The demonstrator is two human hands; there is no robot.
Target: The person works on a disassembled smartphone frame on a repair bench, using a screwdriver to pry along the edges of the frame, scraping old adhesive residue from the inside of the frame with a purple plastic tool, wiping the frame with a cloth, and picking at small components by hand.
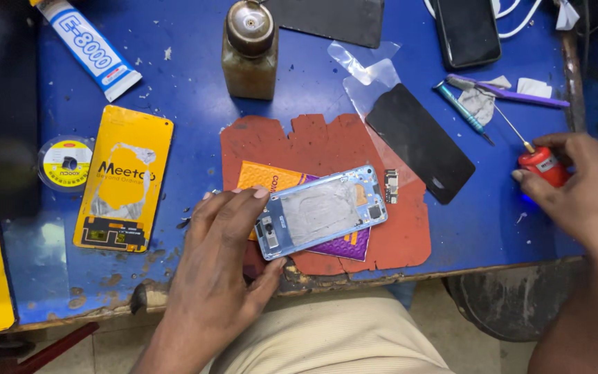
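The left hand's fingers (247, 201) clamped the near end of the opened phone frame (321, 211), which lay on a purple packet (347, 244) over the red mat (327, 149). The right hand (583, 187) closed around a red screwdriver (541, 165) at the worktop (188, 83) edge. A firm, flat hold seemed wise, keeping the frame from sliding.
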